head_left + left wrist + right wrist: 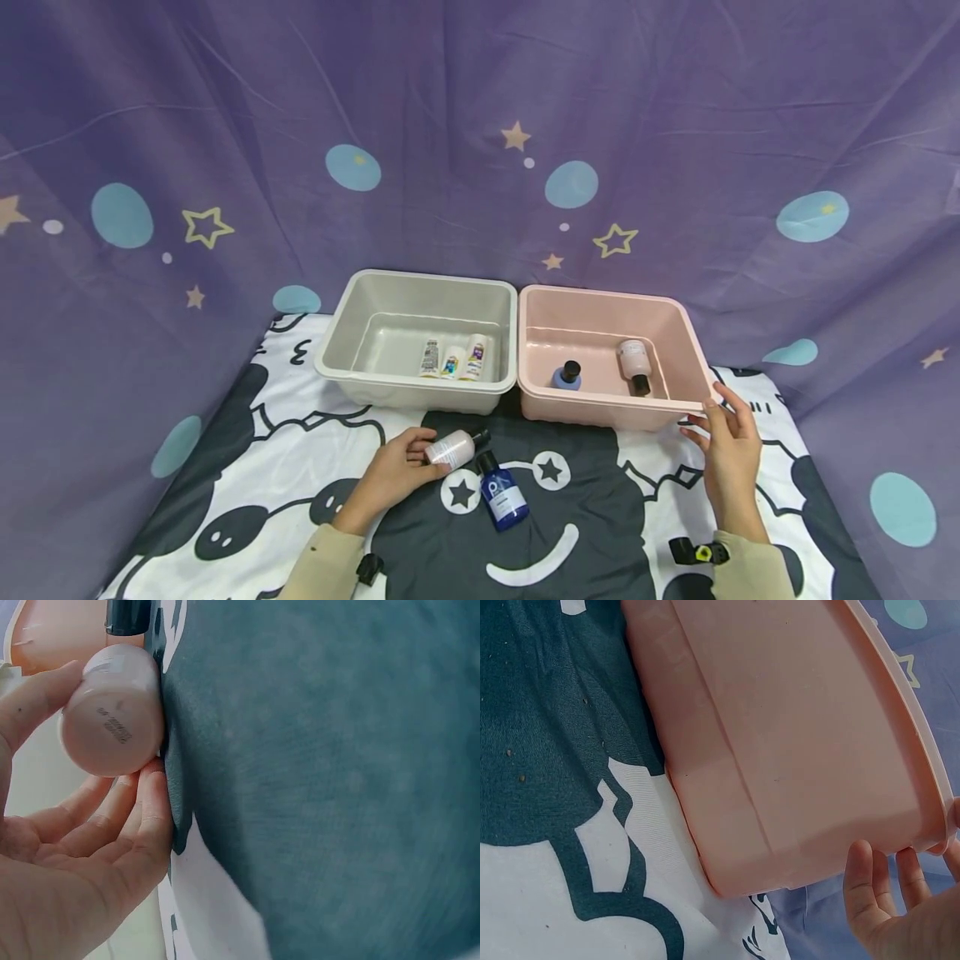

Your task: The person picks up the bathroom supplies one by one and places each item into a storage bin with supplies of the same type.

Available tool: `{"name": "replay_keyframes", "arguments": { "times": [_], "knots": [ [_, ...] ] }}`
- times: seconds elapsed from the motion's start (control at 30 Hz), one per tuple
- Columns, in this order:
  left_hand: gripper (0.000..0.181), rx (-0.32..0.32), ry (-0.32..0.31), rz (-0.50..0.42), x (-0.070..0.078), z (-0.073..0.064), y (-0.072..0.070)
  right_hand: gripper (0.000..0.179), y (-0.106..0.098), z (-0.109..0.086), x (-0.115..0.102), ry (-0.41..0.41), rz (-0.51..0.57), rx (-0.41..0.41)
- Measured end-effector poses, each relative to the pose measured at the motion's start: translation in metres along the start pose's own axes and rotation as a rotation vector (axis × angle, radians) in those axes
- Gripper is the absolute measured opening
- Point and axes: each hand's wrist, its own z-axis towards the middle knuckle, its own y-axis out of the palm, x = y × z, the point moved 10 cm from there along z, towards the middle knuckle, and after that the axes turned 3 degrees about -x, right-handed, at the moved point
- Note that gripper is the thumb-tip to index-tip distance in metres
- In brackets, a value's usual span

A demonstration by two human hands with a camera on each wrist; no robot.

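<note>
My left hand (397, 468) holds a small pale-pink bottle (452, 450) with a white label and black cap, thumb on one side and fingers on the other. In the left wrist view, the base of this bottle (112, 735) faces the camera, close against the dark cloth. Beside it lies a dark blue bottle (506, 497), its black cap near the pink one's cap. At the front right corner of the pink bin (600, 407), my right hand (731, 454) grips the rim; in the right wrist view its fingers (860, 874) touch the outer wall.
Inside the pink bin, a blue bottle (566, 377) stands upright and a pink bottle (634, 360) lies down. A grey-white bin (416, 385) adjoins on the left, holding three small tubes (452, 362). Behind both hangs a purple curtain (450, 100); patterned cloth (585, 533) covers the table.
</note>
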Motion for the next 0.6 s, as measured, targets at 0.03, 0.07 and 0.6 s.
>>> {"name": "replay_keyframes", "arguments": {
  "times": [0.03,0.07,0.6],
  "knots": [
    [0.06,0.004,-0.007,-0.002,-0.001,0.0,0.0,0.043,0.0,0.0,0.0,0.001,0.003,-0.001],
    [0.06,0.008,-0.013,-0.006,-0.002,0.001,-0.001,0.043,0.0,0.0,0.0,0.0,0.004,0.001],
    [0.052,0.115,-0.048,-0.271,0.001,-0.003,-0.012,0.042,0.0,-0.001,0.0,-0.007,0.0,-0.002]
  ]
}}
